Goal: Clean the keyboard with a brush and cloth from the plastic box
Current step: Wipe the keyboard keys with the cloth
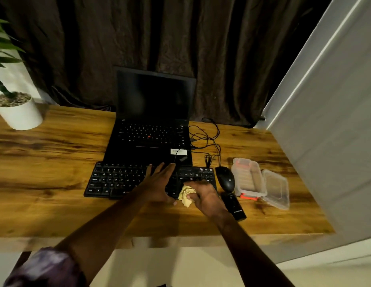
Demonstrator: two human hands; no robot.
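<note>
The crumpled yellow cloth [187, 196] is squeezed in the right hand [205, 198]; the flat, empty left hand [158, 184] steadies the black keyboard [118, 181]. The black mouse [225, 178] just beside could be bumped.

Home desk: laptop [153, 121], potted plant [12, 104], curtain [180, 38].

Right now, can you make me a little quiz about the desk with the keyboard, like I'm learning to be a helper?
1. True or false: the plastic box has its lid shut.
2. Which hand holds the yellow cloth? A) left B) right
3. Fill in: the left hand lies flat on the ____.

Key:
1. False: the lid lies open beside the box.
2. B: the right hand grips it at the right end of the keyboard.
3. Keyboard.
</note>
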